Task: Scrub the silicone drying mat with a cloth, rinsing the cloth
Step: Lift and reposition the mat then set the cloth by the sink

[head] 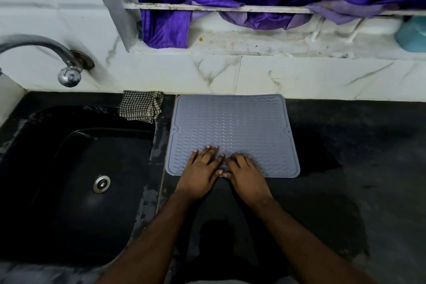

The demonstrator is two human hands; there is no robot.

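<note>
On mat [230, 122], both hands flat, empty.

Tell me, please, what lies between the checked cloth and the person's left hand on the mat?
In the head view, only bare ribbed surface of the grey silicone mat lies between the checked cloth, on the sink's back corner, and the left hand; nothing else sits there.
</note>
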